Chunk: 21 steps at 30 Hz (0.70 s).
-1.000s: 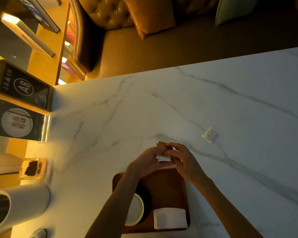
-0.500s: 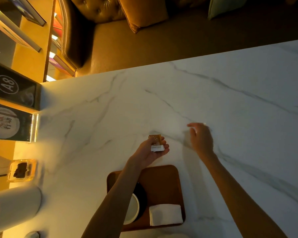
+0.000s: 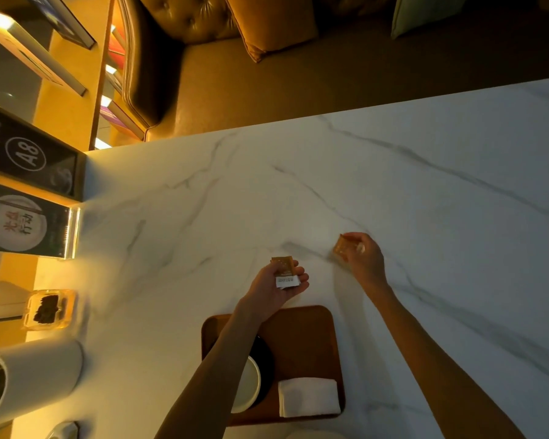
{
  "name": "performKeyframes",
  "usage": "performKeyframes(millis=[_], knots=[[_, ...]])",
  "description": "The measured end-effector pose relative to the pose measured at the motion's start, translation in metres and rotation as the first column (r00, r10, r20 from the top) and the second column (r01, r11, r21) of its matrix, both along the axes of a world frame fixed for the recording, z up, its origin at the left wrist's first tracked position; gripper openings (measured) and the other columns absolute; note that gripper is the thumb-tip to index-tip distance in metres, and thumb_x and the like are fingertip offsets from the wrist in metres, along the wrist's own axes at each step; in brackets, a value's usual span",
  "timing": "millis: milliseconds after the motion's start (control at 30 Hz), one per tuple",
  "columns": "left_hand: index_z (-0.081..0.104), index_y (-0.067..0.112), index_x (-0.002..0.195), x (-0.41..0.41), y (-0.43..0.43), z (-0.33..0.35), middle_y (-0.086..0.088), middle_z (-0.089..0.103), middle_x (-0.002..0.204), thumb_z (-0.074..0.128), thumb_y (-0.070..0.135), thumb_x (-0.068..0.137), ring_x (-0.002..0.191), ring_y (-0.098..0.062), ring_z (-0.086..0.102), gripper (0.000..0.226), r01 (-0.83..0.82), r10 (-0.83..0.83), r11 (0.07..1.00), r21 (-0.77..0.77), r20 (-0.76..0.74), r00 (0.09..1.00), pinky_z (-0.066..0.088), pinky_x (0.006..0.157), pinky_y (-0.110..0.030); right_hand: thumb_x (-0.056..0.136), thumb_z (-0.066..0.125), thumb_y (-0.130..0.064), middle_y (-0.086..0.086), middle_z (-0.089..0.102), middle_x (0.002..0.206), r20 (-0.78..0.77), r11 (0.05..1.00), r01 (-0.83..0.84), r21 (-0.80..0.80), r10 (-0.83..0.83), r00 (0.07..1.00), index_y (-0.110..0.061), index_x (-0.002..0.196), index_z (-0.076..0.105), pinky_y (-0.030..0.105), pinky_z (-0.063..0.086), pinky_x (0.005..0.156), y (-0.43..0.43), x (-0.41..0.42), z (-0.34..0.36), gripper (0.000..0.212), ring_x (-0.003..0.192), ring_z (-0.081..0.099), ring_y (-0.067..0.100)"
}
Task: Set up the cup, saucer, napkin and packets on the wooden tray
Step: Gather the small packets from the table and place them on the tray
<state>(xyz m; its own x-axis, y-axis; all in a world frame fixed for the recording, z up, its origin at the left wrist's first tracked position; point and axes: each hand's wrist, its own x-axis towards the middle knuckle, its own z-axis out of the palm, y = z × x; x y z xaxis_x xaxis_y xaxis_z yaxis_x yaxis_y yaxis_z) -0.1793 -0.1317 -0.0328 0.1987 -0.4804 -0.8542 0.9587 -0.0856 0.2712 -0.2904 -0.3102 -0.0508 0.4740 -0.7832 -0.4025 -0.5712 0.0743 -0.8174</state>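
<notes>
- Left hand (image 3: 271,285) grips stacked packets (image 3: 284,274), seemingly two.
- Right hand (image 3: 363,259) pinches a brown packet (image 3: 342,248) over the counter (image 3: 203,217).
- Cup (image 3: 249,384), saucer (image 3: 267,356) and napkin (image 3: 308,397) sit on the wooden tray (image 3: 301,331).

the tray (image 3: 301,324) sits at the table's (image 3: 425,201) near edge, with the cup (image 3: 251,383) on its saucer (image 3: 267,354) in the tray's near left part and the napkin (image 3: 308,397) in its near right corner. just past the tray's far edge the left hand (image 3: 271,288) holds packets (image 3: 284,272), and right of it the right hand (image 3: 365,259) holds a single packet (image 3: 342,248).
</notes>
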Motion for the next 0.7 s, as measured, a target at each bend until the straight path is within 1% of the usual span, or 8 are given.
performKeyframes(millis=[67, 133, 233, 300, 433, 500, 600, 700], knots=[[0.056, -0.002, 0.111, -0.003, 0.000, -0.003, -0.020, 0.065, 0.094, 0.040, 0.011, 0.096, 0.089, -0.033, 0.065, 0.025, -0.002, 0.000, 1.000, 0.026, 0.046, 0.999, 0.056, 0.082, -0.044, 0.085, 0.069, -0.023, 0.003, 0.067, 0.108, 0.156, 0.925, 0.109, 0.363, -0.175, 0.972, -0.022, 0.105, 0.068, 0.023, 0.058, 0.070, 0.020, 0.006, 0.017, 0.020, 0.095, 0.068, 0.018], [0.058, 0.003, 0.113, -0.008, -0.001, -0.004, -0.017, 0.068, 0.099, 0.046, 0.018, 0.095, 0.095, -0.032, 0.067, 0.026, 0.070, -0.081, 0.996, 0.062, 0.198, 0.977, 0.058, 0.084, -0.043, 0.084, 0.070, -0.017, 0.005, 0.070, 0.103, 0.169, 0.857, 0.129, 0.498, -0.242, 0.956, -0.024, 0.101, 0.070, 0.028, 0.060, 0.071, 0.041, 0.009, 0.023, 0.018, 0.090, 0.070, 0.020], [0.065, 0.028, 0.099, -0.012, 0.001, -0.009, -0.012, 0.068, 0.116, 0.072, 0.046, 0.071, 0.112, -0.026, 0.064, 0.034, 0.374, -0.459, 0.887, 0.271, 0.600, 0.655, 0.052, 0.099, -0.045, 0.085, 0.068, -0.012, 0.010, 0.070, 0.104, 0.140, 0.798, 0.187, 0.573, -0.320, 0.937, -0.013, 0.109, 0.066, 0.037, 0.058, 0.081, 0.065, 0.014, 0.026, 0.024, 0.095, 0.068, 0.025], [0.064, 0.030, 0.087, -0.015, -0.002, -0.007, -0.026, 0.061, 0.124, 0.071, 0.047, 0.060, 0.118, -0.038, 0.058, 0.033, 0.419, -0.477, 0.871, 0.256, 0.642, 0.600, 0.047, 0.102, -0.052, 0.085, 0.070, -0.016, 0.010, 0.070, 0.104, 0.117, 0.759, 0.234, 0.608, -0.377, 0.919, -0.009, 0.112, 0.063, 0.036, 0.058, 0.081, 0.077, 0.018, 0.025, 0.029, 0.095, 0.068, 0.025], [0.068, 0.015, 0.097, -0.010, -0.007, -0.007, -0.027, 0.062, 0.118, 0.065, 0.018, 0.074, 0.114, -0.039, 0.060, 0.024, 0.353, -0.291, 0.935, -0.038, 0.489, 0.822, 0.053, 0.096, -0.043, 0.084, 0.070, -0.024, 0.005, 0.069, 0.101, 0.062, 0.866, 0.168, 0.470, -0.222, 0.973, -0.019, 0.102, 0.062, 0.032, 0.059, 0.077, 0.084, 0.022, 0.018, 0.020, 0.090, 0.067, 0.017], [0.064, 0.004, 0.110, -0.007, -0.008, -0.009, -0.020, 0.067, 0.111, 0.054, -0.004, 0.084, 0.109, -0.032, 0.063, 0.028, 0.352, -0.266, 0.928, -0.123, 0.445, 0.855, 0.055, 0.094, -0.037, 0.086, 0.067, -0.022, 0.005, 0.068, 0.102, -0.014, 0.942, 0.047, 0.334, -0.045, 0.999, -0.019, 0.102, 0.060, 0.028, 0.056, 0.076, 0.081, 0.021, 0.012, 0.017, 0.089, 0.065, 0.014], [0.055, -0.004, 0.119, 0.000, -0.015, -0.006, -0.019, 0.060, 0.106, 0.042, -0.012, 0.089, 0.098, -0.027, 0.062, 0.034, 0.507, -0.485, 0.851, 0.136, 0.573, 0.660, 0.052, 0.094, -0.040, 0.088, 0.065, -0.017, -0.006, 0.059, 0.115, -0.034, 0.979, -0.201, 0.033, 0.202, 0.979, -0.022, 0.116, 0.056, 0.018, 0.049, 0.078, 0.069, 0.019, 0.005, 0.030, 0.099, 0.059, 0.009], [0.053, -0.004, 0.117, 0.010, -0.026, -0.007, -0.016, 0.052, 0.111, 0.040, -0.005, 0.091, 0.103, -0.027, 0.052, 0.029, 0.634, -0.719, 0.613, 0.471, 0.665, 0.202, 0.050, 0.093, -0.043, 0.091, 0.060, -0.016, -0.014, 0.055, 0.122, 0.089, 0.928, -0.358, -0.099, 0.366, 0.926, -0.029, 0.126, 0.053, 0.014, 0.050, 0.084, 0.061, 0.021, 0.000, 0.038, 0.103, 0.058, 0.003]])
